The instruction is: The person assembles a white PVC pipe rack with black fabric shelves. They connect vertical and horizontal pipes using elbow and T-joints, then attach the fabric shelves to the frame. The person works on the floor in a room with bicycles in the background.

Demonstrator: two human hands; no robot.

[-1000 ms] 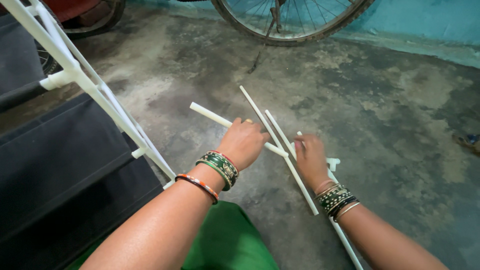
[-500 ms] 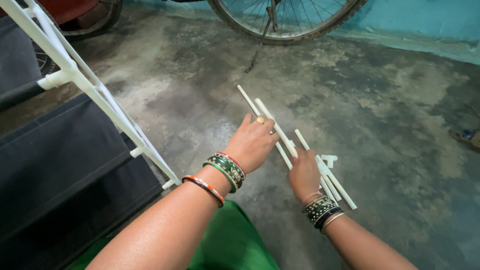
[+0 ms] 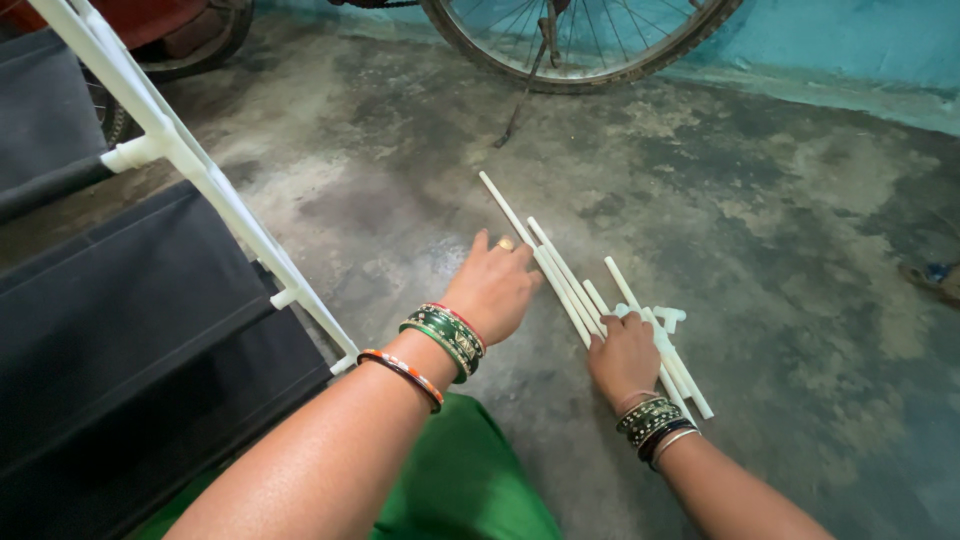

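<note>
I've got the thin white plastic rods (image 3: 590, 300) bunched on the concrete floor (image 3: 780, 200); left hand (image 3: 497, 287) and right hand (image 3: 622, 358) rest flat, fingers loose, nothing lifted yet

Rods (image 3: 570, 280) lie on floor (image 3: 780, 250) between rack (image 3: 200, 180) and wheel (image 3: 580, 45)

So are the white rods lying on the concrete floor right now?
Yes, the white rods lie side by side on the concrete floor, with the left hand and the right hand resting on them.

Bare floor (image 3: 800, 300) lies open right of the white rods (image 3: 570, 285); the rack (image 3: 180, 160) blocks the left.
</note>
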